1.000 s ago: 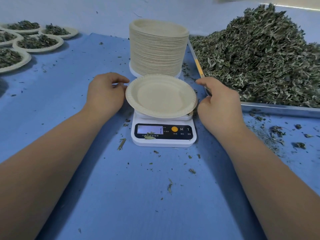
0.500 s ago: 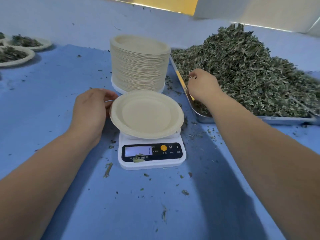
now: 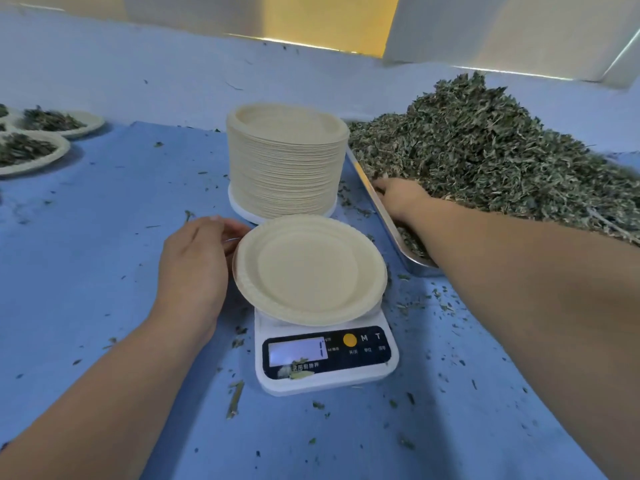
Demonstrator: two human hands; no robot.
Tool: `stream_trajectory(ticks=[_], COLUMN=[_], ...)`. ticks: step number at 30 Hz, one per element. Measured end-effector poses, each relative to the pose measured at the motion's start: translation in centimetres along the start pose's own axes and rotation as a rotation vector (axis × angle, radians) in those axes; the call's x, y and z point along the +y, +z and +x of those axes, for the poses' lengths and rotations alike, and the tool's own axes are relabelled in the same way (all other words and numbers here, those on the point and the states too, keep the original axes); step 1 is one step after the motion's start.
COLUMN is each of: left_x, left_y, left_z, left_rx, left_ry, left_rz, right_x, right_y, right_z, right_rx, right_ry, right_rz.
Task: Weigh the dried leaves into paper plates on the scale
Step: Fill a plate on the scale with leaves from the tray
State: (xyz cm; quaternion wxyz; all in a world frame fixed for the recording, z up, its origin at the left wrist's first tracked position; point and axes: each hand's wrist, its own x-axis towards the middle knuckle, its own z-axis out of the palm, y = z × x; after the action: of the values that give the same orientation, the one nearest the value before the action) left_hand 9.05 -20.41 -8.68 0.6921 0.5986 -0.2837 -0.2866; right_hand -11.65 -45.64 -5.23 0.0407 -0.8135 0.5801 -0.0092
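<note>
An empty paper plate [image 3: 308,268] lies on the white digital scale [image 3: 346,379] at the middle of the blue table. My left hand [image 3: 194,265] holds the plate's left rim, fingers curled at its edge. A large pile of dried leaves [image 3: 485,157] fills a metal tray [image 3: 388,220] on the right. My right hand [image 3: 398,199] reaches into the near-left corner of that pile, its fingers curled into the leaves and partly buried.
A tall stack of paper plates [image 3: 287,161] stands right behind the scale, beside the tray. Filled plates [image 3: 31,150] sit at the far left. Leaf crumbs are scattered over the blue table cover [image 3: 104,237]. A wall runs along the back.
My right hand left the plate's right rim and moved up and right into the leaf pile in the tray. My left hand stayed at the plate's left rim.
</note>
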Motion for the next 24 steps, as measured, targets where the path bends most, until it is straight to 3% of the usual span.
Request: stream_trajectory(ticks=[10,15,20,24], left_x=[0.3,0.3,0.3,0.2], left_y=[-0.1,-0.1,0.0,-0.1], left_z=[-0.3,-0.4,-0.5,-0.4], left_rx=[-0.001,-0.006,-0.005,-0.01], left_ry=[-0.021,0.009,0.016,-0.003], left_rz=[0.038,0.066,0.066,0.041], right_x=[0.7,2.0,3.5,3.4], right_y=[-3.3,-5.1,-4.2,-2.2], right_z=[-4.3,-8.0,-10.5,-10.2], right_rx=[-0.099,-0.217,0.134,-0.064], right_ry=[-0.079,-0.107,-0.092,-0.067], right_rz=[-0.17,-0.132,-0.086,-0.138])
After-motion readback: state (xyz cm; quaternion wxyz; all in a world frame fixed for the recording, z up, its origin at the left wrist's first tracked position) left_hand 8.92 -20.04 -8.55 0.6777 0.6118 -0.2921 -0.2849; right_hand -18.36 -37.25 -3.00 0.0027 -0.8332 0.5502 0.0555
